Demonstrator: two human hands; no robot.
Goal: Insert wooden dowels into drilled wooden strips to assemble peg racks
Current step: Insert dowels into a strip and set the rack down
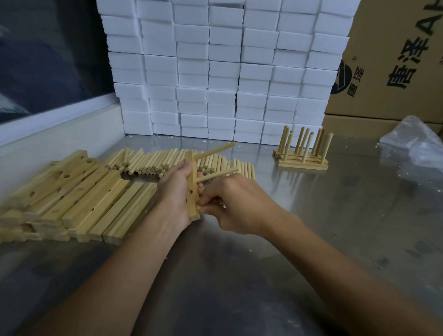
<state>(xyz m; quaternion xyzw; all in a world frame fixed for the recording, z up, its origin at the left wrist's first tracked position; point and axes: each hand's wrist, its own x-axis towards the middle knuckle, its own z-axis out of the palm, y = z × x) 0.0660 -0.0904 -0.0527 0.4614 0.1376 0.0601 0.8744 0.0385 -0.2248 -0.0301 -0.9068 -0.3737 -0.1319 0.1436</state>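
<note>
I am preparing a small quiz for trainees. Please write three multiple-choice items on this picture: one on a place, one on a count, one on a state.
1. Where do the finished racks stand?
A. far right, near the white blocks
B. on the strip pile
C. at the table's near edge

2. How many dowels stick out of the held strip?
A. none
B. two
C. five

3. What is the left hand doing?
A. resting flat
B. gripping the strip
C. lifting a box

Answers: 1 A, they stand beside the white blocks; 2 B, two dowels show; 3 B, its fingers wrap the strip.
</note>
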